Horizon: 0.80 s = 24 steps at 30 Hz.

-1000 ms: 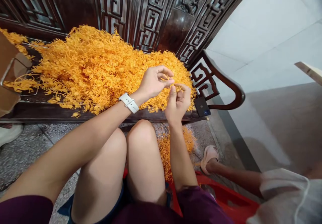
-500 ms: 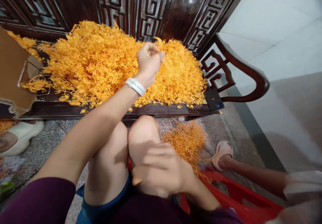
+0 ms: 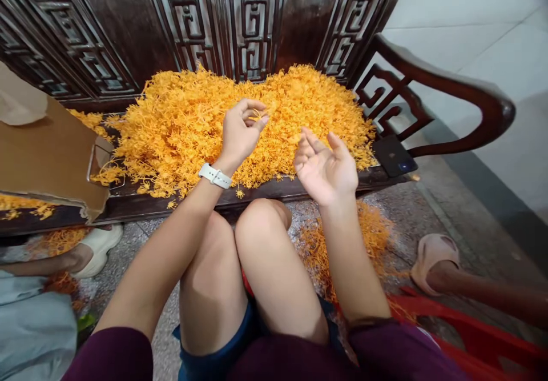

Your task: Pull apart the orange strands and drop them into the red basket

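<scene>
A broad heap of orange, many-legged plastic-looking pieces [image 3: 180, 124] lies on the dark wooden bench [image 3: 282, 189]. My left hand [image 3: 243, 129], with a pale watch [image 3: 214, 176] at the wrist, is over the middle of the heap. Its thumb and fingers pinch a thin orange piece [image 3: 257, 114]. To its right, my right hand [image 3: 326, 167] is raised above the front right of the heap, palm up, fingers apart and slightly curled, with nothing in it.
A cardboard box [image 3: 51, 147] stands at the left. A dark phone [image 3: 394, 156] lies by the curved armrest [image 3: 454, 92]. Orange strands [image 3: 372, 232] and a red plastic stool [image 3: 466, 324] are below right. Other people's feet in pale shoes flank my knees.
My right hand has moved up and forward from above my lap to the heap, and its fingers are now spread. My left hand has come slightly back and lower. The view has shifted left.
</scene>
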Tool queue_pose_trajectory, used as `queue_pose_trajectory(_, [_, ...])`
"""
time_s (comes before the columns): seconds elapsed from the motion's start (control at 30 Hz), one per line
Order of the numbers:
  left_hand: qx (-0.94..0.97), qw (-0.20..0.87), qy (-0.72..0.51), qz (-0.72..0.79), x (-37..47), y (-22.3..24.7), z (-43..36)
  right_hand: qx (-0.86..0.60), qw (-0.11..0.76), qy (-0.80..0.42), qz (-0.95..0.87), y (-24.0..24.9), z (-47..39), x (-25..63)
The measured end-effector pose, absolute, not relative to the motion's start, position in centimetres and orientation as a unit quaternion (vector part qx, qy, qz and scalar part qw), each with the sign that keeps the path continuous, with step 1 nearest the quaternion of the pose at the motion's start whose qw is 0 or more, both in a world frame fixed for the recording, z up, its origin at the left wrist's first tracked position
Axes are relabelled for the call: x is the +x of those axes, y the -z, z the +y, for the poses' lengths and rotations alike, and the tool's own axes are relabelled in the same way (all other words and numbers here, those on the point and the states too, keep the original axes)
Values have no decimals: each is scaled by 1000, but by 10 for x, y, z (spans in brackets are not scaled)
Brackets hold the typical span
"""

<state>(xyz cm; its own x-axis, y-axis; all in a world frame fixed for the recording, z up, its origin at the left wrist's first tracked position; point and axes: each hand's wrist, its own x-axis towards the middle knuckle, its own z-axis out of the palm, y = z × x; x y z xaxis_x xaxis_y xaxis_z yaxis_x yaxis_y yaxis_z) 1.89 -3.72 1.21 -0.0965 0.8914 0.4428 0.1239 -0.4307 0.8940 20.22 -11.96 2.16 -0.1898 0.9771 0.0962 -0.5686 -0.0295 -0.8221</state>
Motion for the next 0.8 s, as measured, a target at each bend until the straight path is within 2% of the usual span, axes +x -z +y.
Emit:
queue_pose_trajectory(0.13, [646,308,-568,407,19,-15,-51,-342,592,-640,-351,1,-126,186])
queue_pose_trajectory(0.3, [737,265,-492,380,15,-21,-66,-420,626,-469,-460,9,-117,174])
queue_pose_trajectory(0.4, [768,250,-457,374,14,-25,-70,-425,624,-379,-535,8,-107,178])
queue_pose_trajectory(0.5, [772,237,-445,388,16,-26,-71,-401,610,-345,-590,9,-107,184])
queue_pose_trajectory(0.7, [800,220,-419,370,30,-21,-73,-343,524,-319,-712,-8,-156,190])
queue_pose_trajectory(0.77, [779,220,-444,384,31,-20,-65,-185,429,-421,-778,-17,-189,189])
queue_pose_trajectory(0.8, [755,229,-469,397,31,-19,-59,-68,342,-486,-801,-21,-205,187])
